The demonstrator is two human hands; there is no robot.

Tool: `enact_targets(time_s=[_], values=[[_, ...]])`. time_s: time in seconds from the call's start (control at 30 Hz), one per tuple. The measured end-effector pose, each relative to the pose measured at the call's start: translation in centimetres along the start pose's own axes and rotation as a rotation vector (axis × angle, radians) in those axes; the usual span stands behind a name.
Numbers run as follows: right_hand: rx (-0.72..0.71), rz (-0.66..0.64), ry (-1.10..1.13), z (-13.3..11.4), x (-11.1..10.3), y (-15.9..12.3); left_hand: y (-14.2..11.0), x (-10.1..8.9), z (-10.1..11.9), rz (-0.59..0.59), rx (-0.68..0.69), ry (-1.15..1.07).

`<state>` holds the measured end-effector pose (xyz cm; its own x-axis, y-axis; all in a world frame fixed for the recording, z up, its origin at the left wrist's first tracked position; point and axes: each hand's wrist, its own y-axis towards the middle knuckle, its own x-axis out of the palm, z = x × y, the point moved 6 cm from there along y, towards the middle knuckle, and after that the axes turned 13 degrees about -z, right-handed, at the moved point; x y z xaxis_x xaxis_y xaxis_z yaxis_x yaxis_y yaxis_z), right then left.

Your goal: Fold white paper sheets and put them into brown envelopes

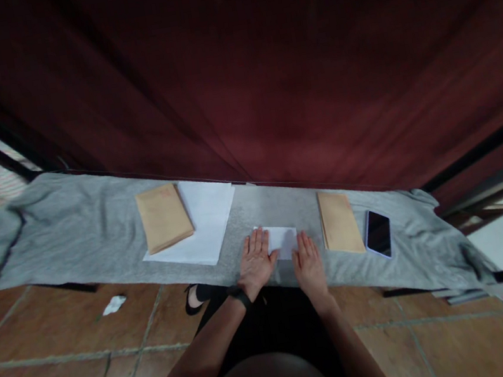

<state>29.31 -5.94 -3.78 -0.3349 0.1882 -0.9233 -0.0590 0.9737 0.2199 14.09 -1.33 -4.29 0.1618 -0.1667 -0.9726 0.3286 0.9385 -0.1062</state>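
Note:
A small white folded sheet of paper [284, 242] lies on the grey cloth in front of me. My left hand [257, 261] rests flat on its left side, fingers stretched out and thumb on the paper. Beside its right edge, my right hand [309, 265] lies flat with fingers extended, the fingertips at the paper's edge. Left of my hands, a stack of brown envelopes [164, 218] sits partly over large white sheets [207, 212]. Another brown envelope stack [339, 222] is right of my right hand.
A phone [378, 234] with a dark screen lies right of the envelopes. The grey cloth [88, 222] covers a long narrow surface against a dark red curtain [235, 88]. Black metal bars [489, 142] stand at both ends. A crumpled white scrap [114, 304] lies on the tiled floor.

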Motion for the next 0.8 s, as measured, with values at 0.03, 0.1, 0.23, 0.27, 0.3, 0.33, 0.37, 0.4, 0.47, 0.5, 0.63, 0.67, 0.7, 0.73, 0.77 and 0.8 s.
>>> enact_targets(time_s=[0.03,0.1,0.23,0.27,0.3,0.33,0.37,0.4,0.47,0.5,0.63,0.67,0.7,0.73,0.77,0.8], values=[[-0.060,-0.039,0.036,-1.0,0.2,0.2,0.0,0.1,0.0,-0.004,-0.002,-0.001],[-0.171,-0.124,0.073,-3.0,0.8,0.3,0.1,0.3,-0.2,-0.018,-0.004,0.002],[-0.226,-0.220,0.016,-4.6,1.8,0.0,0.1,0.6,-0.2,-0.046,0.009,-0.007],[-0.217,-0.226,-0.010,-4.4,1.9,-0.1,0.2,0.6,-0.2,-0.049,0.011,-0.014],[-0.208,-0.226,-0.035,-4.2,2.0,-0.3,0.2,0.5,-0.2,-0.052,0.010,-0.022],[-0.203,-0.224,-0.057,-4.0,1.9,-0.4,0.2,0.5,-0.1,-0.054,0.005,-0.030],[-0.203,-0.219,-0.077,-3.7,1.8,-0.6,0.1,0.4,-0.1,-0.056,-0.002,-0.035],[-0.207,-0.214,-0.095,-3.5,1.7,-0.8,0.1,0.3,-0.1,-0.058,-0.009,-0.040],[-0.216,-0.202,-0.120,-3.0,1.5,-1.1,-0.1,0.0,-0.2,-0.060,-0.020,-0.045],[-0.215,-0.195,-0.129,-2.8,1.3,-1.2,-0.2,-0.2,-0.2,-0.059,-0.021,-0.046],[-0.192,-0.177,-0.146,-1.9,0.9,-1.7,-0.9,-0.8,-0.7,-0.054,-0.035,-0.040],[-0.186,-0.178,-0.146,-1.6,0.8,-1.8,-1.0,-1.0,-0.9,-0.056,-0.039,-0.039],[-0.180,-0.180,-0.146,-1.4,0.7,-1.9,-1.2,-1.1,-1.0,-0.061,-0.042,-0.037],[-0.175,-0.181,-0.147,-1.1,0.7,-2.0,-1.3,-1.1,-1.2,-0.068,-0.046,-0.036],[-0.171,-0.182,-0.148,-0.8,0.7,-2.2,-1.4,-1.2,-1.3,-0.074,-0.051,-0.036],[-0.169,-0.182,-0.149,-0.6,0.6,-2.3,-1.5,-1.2,-1.5,-0.079,-0.058,-0.038]])
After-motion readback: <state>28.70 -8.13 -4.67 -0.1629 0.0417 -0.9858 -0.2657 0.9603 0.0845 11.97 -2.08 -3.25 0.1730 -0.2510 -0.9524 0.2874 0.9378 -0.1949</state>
